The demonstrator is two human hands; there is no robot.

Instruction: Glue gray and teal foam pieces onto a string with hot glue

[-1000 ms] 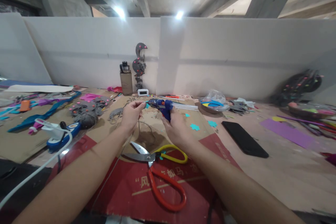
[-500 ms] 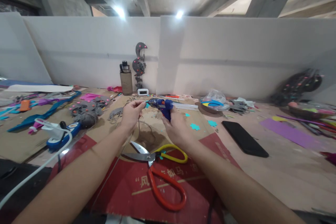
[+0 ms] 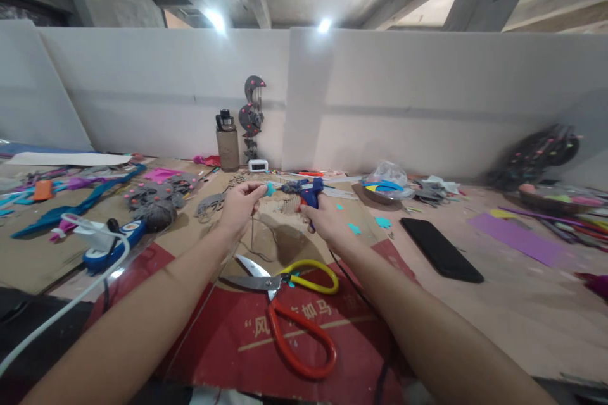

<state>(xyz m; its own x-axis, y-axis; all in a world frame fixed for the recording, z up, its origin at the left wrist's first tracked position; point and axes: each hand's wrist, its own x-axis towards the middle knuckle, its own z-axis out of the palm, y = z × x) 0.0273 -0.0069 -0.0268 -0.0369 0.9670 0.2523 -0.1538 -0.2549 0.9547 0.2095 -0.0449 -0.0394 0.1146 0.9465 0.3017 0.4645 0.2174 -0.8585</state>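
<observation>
Between the fingertips of my left hand is a small turquoise felt piece, with a thin grey cord hanging below. My right hand is wrapped round the handle of a blue glue gun. Its nozzle points left at the felt piece, with a small gap between them. Under both hands lies a cardboard sheet. Nearer me, open scissors with one yellow and one red handle rest on a red printed board.
A black phone and turquoise flower cutouts lie to the right. At the left are a blue power strip with a white cable and a grey yarn ball. A bottle stands at the back by the white partition.
My right hand has drawn the glue gun to the right, away from the turquoise felt piece, which shows more clearly. My left hand has barely moved.
</observation>
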